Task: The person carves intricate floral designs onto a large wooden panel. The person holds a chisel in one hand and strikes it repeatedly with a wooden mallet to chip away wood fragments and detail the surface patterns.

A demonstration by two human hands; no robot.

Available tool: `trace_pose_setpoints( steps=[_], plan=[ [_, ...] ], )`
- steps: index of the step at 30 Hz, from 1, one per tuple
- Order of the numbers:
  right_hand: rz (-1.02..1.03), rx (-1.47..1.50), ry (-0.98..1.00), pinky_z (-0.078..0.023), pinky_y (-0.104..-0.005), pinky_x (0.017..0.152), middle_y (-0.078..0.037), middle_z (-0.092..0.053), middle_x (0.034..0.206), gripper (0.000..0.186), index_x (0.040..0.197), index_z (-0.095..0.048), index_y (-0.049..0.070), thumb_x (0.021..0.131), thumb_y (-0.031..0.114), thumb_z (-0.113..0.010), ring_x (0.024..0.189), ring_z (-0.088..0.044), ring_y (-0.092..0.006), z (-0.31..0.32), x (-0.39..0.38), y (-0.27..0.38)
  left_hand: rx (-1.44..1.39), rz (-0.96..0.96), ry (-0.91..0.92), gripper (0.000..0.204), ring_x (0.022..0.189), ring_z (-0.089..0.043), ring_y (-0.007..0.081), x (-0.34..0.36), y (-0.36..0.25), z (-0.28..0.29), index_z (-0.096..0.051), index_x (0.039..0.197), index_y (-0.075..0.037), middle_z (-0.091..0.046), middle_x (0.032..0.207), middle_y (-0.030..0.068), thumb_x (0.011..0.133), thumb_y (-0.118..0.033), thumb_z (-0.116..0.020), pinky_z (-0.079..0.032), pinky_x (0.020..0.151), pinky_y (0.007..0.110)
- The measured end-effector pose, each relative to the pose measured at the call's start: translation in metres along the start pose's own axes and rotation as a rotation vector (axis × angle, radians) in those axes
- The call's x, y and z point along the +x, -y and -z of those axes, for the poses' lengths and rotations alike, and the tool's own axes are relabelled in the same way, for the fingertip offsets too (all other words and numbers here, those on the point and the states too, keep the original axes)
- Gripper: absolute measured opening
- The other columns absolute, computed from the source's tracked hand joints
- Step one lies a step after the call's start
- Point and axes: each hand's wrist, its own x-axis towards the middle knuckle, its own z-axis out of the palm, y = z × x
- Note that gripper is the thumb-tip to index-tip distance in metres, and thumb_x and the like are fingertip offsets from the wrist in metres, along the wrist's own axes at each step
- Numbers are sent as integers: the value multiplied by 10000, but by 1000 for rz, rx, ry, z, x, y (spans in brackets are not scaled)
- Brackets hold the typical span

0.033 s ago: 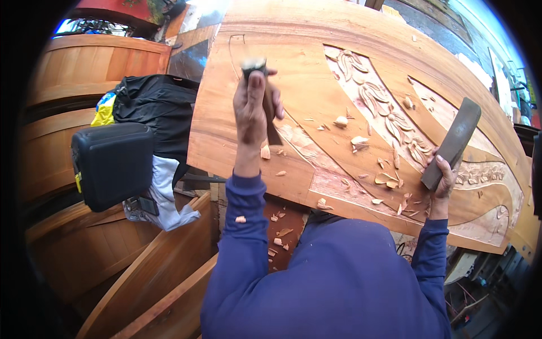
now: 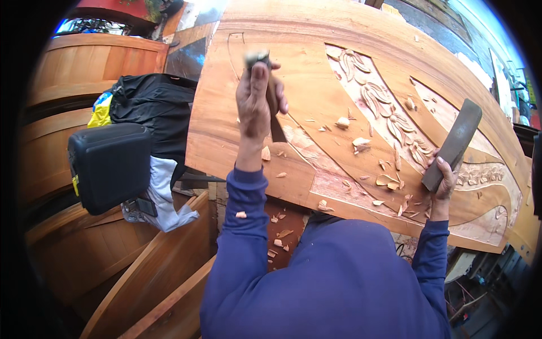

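My left hand (image 2: 254, 107) is closed around a chisel (image 2: 278, 127), thumb up along its handle. The handle's pale, worn top stands above my fist, and the blade points down to the near-left part of a wooden panel (image 2: 293, 73). Whether the blade's edge touches the wood, I cannot tell. On the right, my right hand (image 2: 444, 179) grips the lower end of a dark, flat wooden mallet (image 2: 456, 141), which slants up over the panel. Between the hands runs a band of carved leaves (image 2: 375, 96) in relief.
Wood chips (image 2: 361, 145) lie scattered over the panel, and one sits on my left sleeve. At the left are a black hard case (image 2: 110, 164), a black cloth (image 2: 155, 107) and a white cloth (image 2: 164, 192). Wooden door panels (image 2: 101, 65) stand further left.
My left hand and the chisel have shifted slightly up and to the right. My right hand and the mallet are almost where they were.
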Motion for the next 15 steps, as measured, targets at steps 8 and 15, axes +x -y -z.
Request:
trace_pose_setpoints(
  steps=[8,15],
  plan=[
    [140,-307,69,-593,-332,787,-119,-662,1130,584,1383,-479,65,871,32,-757,900,-688,-183,-58,-5,24,-125,65,-84,597,466,-560,140,43,36,3,-580,1125,-35,-553,672,41,1010,-621,-601,-440,402,269],
    [336,-547,244,-555,-333,933,-107,-692,1196,633,1407,-533,31,850,68,-833,1055,-677,-188,-195,28,81,-178,-40,-420,539,457,-526,127,38,50,27,-542,1039,-79,-528,670,25,1019,-614,-595,-423,397,264]
  ],
)
